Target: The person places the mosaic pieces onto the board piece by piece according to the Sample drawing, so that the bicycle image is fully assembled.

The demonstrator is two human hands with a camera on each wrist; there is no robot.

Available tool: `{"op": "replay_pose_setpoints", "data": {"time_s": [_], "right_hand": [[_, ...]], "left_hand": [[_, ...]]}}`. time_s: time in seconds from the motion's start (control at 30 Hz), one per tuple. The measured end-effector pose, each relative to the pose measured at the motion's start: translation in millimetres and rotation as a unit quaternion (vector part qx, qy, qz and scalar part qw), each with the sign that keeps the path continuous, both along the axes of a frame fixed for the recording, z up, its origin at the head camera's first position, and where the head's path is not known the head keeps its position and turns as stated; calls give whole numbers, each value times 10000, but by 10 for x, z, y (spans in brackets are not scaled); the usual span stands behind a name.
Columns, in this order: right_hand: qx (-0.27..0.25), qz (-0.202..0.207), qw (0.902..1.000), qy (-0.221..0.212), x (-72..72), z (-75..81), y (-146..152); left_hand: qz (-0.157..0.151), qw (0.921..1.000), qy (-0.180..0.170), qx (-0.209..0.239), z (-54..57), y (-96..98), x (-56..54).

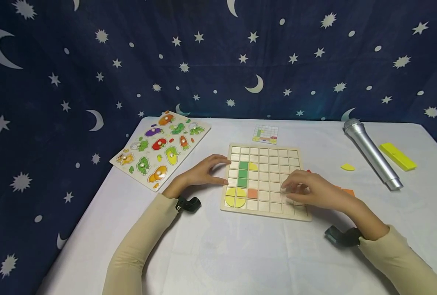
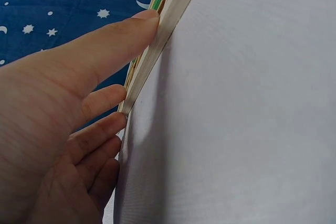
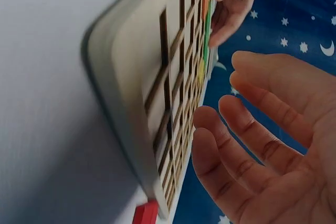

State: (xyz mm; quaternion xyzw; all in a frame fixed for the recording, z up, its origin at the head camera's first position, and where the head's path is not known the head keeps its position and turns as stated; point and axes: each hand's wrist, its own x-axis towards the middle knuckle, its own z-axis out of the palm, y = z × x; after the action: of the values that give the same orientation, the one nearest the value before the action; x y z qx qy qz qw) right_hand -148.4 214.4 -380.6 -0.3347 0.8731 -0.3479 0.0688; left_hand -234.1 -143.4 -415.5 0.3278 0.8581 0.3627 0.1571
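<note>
A wooden grid board (image 1: pixel 266 213) lies on the white table. On its left side sit several green squares (image 1: pixel 243 174), a yellow quarter-circle (image 1: pixel 253 166), an orange square (image 1: pixel 252 194) and a yellow circle (image 1: pixel 235 197) of quarter pieces. My left hand (image 1: pixel 205 171) rests its thumb and fingertips against the board's left edge, the thumb on the rim in the left wrist view. Above the right part of the board hovers my right hand (image 1: pixel 312 187), fingers loosely bent, nothing between them in the right wrist view. Partly hidden behind it are a red piece (image 3: pixel 145 212) and orange pieces (image 1: pixel 348 191).
A printed pattern card (image 1: pixel 265 134) lies behind the board. To the left is a vegetable puzzle (image 1: pixel 159 149) with knobs. On the right lie a yellow quarter piece (image 1: pixel 347 167), a silver microphone (image 1: pixel 372 153) and a yellow block (image 1: pixel 398 156). A starry cloth (image 1: pixel 218 61) hangs behind.
</note>
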Motion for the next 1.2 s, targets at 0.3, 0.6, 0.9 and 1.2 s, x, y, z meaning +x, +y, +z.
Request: {"op": "replay_pose_setpoints", "data": {"time_s": [0.3,0.6,0.9,1.2], "right_hand": [[-10,-194,9986,494,59,50,275],[25,-439,9951,884,86,68,562],[406,-987,9902,903,110,36,781],[540,-1376,9871,621,71,-37,942]], "left_hand": [[-14,10000,7,35,0,3,-7],[64,10000,-40,39,-5,10,-11],[69,9999,-49,99,2,9,-12],[51,9999,-15,152,-1,7,1]]}}
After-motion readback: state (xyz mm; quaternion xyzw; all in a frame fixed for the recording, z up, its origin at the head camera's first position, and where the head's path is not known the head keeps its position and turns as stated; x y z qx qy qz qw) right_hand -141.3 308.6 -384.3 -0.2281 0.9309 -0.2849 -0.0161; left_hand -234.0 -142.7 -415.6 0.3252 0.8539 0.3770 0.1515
